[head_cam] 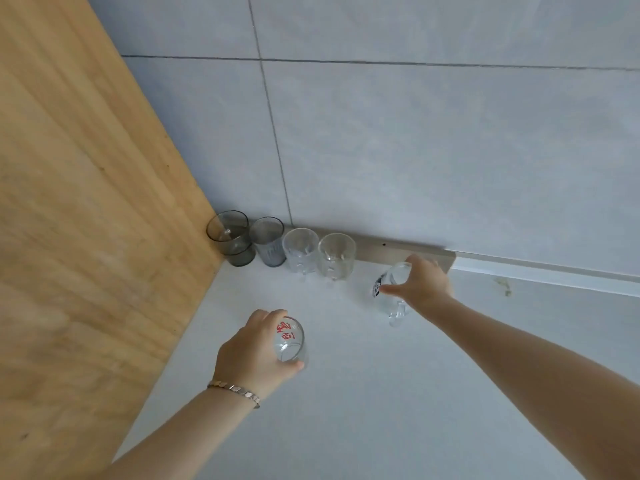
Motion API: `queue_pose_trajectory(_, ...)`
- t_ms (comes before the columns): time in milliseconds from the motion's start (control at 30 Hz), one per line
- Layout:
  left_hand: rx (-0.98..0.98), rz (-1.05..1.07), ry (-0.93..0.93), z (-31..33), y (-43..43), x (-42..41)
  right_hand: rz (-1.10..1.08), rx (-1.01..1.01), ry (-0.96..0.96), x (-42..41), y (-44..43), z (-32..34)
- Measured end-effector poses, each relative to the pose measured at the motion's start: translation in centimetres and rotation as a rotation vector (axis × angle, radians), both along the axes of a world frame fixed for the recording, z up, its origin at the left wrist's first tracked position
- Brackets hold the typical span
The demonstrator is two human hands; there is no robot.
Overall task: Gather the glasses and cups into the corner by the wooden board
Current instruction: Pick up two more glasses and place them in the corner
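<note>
Two smoky grey glasses (231,241) (268,241) and two clear cut-glass mugs (300,249) (336,257) stand in a row along the wall, starting at the corner by the wooden board (86,220). My left hand (254,351) grips a clear glass with red lettering (289,339) from above, on or just over the white counter in front of the row. My right hand (420,282) holds a clear handled mug with a black print (389,289) by its rim, right of the row, its handle toward me.
The white counter (381,393) runs from the board to the right. A grey tiled wall (415,150) rises behind it, with a beige strip (398,251) along its base. A small stain (504,285) marks the counter at the far right.
</note>
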State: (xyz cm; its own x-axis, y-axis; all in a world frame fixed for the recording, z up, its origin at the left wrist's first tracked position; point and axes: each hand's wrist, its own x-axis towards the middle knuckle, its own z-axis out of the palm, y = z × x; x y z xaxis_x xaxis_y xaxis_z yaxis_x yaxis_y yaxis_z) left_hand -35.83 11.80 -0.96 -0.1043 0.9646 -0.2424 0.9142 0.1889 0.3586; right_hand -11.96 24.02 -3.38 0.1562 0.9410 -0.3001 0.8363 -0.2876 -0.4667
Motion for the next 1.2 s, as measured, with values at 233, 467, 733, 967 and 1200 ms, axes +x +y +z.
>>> queue_pose_trajectory(233, -0.003, 0.044, -0.024, -1.2, 1.3, -4.0, -0.071, -0.006, -0.097, -3.6, 5.0, -1.0)
queue_pose_trajectory(467, -0.029, 0.051, -0.055, -2.5, 2.2, -4.8, -0.175, -0.080, 0.148, -4.4, 4.1, -2.7)
queue_pose_trajectory(733, -0.019, 0.058, -0.080, -2.9, 2.3, -5.0, -0.339, -0.088, 0.355, -5.2, 3.5, -4.1)
queue_pose_trajectory(967, -0.034, 0.056, 0.033, -2.6, 6.4, -8.8, 0.005, -0.277, -0.036, -5.3, 0.0, -2.4)
queue_pose_trajectory(1200, -0.072, 0.082, 0.342, -2.3, 13.7, -12.5, 0.197, -0.270, -0.031, -6.4, -2.5, -2.8)
